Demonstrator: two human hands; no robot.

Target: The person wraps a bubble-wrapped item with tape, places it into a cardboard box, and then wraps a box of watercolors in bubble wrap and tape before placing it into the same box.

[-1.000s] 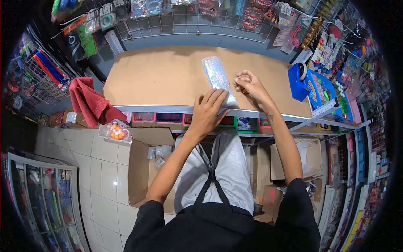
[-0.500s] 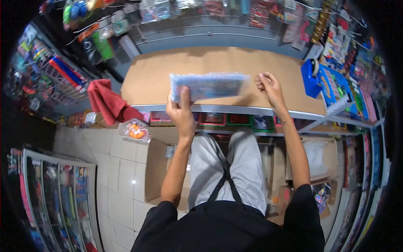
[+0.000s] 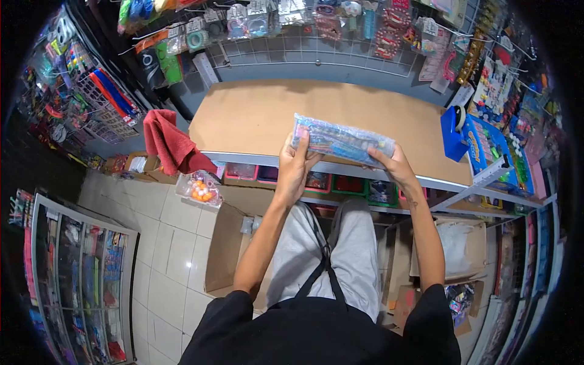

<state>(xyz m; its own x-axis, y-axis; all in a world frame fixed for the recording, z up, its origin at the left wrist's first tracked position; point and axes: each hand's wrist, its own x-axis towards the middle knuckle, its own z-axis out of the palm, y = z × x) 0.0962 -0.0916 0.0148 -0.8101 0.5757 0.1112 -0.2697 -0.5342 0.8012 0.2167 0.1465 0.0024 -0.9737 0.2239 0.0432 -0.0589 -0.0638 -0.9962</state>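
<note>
A long, clear plastic packet [image 3: 344, 141] with bluish contents is held up above the front edge of the brown tabletop [image 3: 255, 115]. My left hand [image 3: 295, 165] grips its left end, thumb on top. At the right end my right hand [image 3: 398, 165] pinches the packet, thumb over its face. The packet tilts slightly down to the right. What exactly lies inside the plastic is too small to tell.
A red cloth [image 3: 167, 143] hangs at the table's left end. A blue tape dispenser [image 3: 454, 134] and a blue box [image 3: 486, 146] stand at the right. Below are coloured trays [image 3: 350, 185], an open cardboard box [image 3: 222, 255] and a bag of orange and white balls [image 3: 202, 190].
My right hand, closed and apart from the packet before, now holds its right end. The packet has moved right and tilted, with my left hand still on it. The view has shifted slightly.
</note>
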